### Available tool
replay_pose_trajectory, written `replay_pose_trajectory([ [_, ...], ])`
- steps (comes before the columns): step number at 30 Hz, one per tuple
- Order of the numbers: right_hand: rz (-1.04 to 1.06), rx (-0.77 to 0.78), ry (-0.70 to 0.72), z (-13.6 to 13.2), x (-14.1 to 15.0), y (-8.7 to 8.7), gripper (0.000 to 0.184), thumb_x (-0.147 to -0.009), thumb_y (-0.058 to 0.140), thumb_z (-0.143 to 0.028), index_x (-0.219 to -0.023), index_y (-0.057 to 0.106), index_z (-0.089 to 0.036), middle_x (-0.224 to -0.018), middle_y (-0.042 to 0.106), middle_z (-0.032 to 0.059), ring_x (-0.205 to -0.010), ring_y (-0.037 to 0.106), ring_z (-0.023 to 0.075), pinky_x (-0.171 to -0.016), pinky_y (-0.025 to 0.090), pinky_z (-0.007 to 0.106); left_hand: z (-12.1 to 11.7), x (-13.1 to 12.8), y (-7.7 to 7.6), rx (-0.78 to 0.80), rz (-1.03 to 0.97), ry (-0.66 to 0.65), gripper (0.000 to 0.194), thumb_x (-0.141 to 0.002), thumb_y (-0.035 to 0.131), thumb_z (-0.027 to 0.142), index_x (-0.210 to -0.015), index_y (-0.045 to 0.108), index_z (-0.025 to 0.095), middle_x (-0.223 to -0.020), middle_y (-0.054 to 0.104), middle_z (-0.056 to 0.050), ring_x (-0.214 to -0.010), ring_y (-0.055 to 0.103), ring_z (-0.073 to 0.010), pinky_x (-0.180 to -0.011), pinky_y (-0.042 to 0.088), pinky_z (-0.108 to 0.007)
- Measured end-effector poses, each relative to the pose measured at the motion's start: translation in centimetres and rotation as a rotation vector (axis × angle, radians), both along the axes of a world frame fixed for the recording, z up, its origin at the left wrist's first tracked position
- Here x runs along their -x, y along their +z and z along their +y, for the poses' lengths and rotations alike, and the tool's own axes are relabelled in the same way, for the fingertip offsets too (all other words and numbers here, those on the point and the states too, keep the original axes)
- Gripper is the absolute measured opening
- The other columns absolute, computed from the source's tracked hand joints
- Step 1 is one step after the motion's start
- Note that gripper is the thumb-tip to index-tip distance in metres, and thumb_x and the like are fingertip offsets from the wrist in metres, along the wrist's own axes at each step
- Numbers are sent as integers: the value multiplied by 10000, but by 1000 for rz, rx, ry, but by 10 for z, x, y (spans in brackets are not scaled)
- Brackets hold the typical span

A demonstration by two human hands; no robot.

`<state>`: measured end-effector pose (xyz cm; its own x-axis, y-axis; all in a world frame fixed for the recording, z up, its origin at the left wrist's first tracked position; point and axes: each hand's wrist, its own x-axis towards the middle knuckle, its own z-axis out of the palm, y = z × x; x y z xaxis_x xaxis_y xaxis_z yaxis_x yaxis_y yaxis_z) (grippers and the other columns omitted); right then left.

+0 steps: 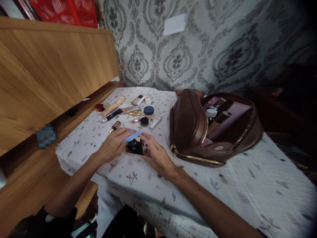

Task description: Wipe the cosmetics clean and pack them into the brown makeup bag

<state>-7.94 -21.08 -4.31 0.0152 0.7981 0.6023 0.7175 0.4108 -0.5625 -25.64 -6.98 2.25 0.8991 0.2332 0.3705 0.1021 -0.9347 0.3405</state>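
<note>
My left hand [116,144] is closed, with a thin light-blue cloth [132,136] under its fingertips. Below the cloth sits a small dark box [135,146] with a shiny black face and a tan lower edge; its exact kind is unclear. Curled around the box's right side, my right hand [158,155] steadies it on the patterned white cloth cover [148,178]. Its index finger reaches the edge of the blue cloth. Just beyond my left hand lies a black-and-gold lipstick [114,127]. A round black jar [144,121] and a white tube [156,122] lie beyond the box.
An open brown leather bag [190,122] holding cosmetics stands to the right. Farther back are a blue-lidded jar [148,111], a beige tube [112,106] and several other cosmetics. A wooden cabinet [56,66] borders the left, with a red basket [66,13] on top.
</note>
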Motion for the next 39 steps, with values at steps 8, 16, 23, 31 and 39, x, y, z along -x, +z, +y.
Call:
replay_pose_trajectory([
  [8, 366, 28, 18, 3, 3, -8, 776, -796, 731, -182, -1469, 377, -337, -1442, 430, 107, -1099, 630, 217, -841, 617, 344, 6, -8, -19, 256, -106, 85, 330, -937, 450, 219, -1207, 628, 151, -1152, 655, -112, -1088, 606, -244, -990, 464, -374],
  [16, 783, 134, -82, 8, -7, -7, 486, -775, 755, -487, -1136, 574, -216, -1033, 679, 75, -832, 688, 210, -682, 620, 335, -14, -17, -45, 597, -228, 254, 351, -932, 522, 361, -1203, 610, 157, -1200, 676, -94, -1109, 622, -249, -1007, 471, -374],
  [23, 581, 156, -100, 0, -6, -1, 457, -882, 646, -402, -1288, 560, -211, -1199, 677, 101, -953, 699, 225, -823, 598, 360, -22, -12, -43, 533, -209, 261, 305, -915, 566, 365, -1147, 629, 178, -1134, 701, -70, -1024, 651, -235, -927, 510, -350],
  [31, 519, 153, -14, -4, 4, 3, 736, -870, 638, -253, -1514, 286, -215, -1337, 620, 143, -1230, 604, 251, -1006, 519, 427, -41, -6, -14, -56, -297, 134, 488, -839, 427, 59, -1290, 553, 195, -1289, 605, -122, -1250, 543, -262, -1067, 450, -461],
  [39, 461, 111, -5, -4, 5, 3, 682, -836, 623, -200, -1476, 389, -216, -1251, 666, 99, -1124, 655, 225, -999, 522, 404, -32, -11, -20, -218, -133, 102, 454, -867, 405, 53, -1269, 579, 175, -1292, 615, -140, -1273, 535, -277, -1109, 414, -513],
])
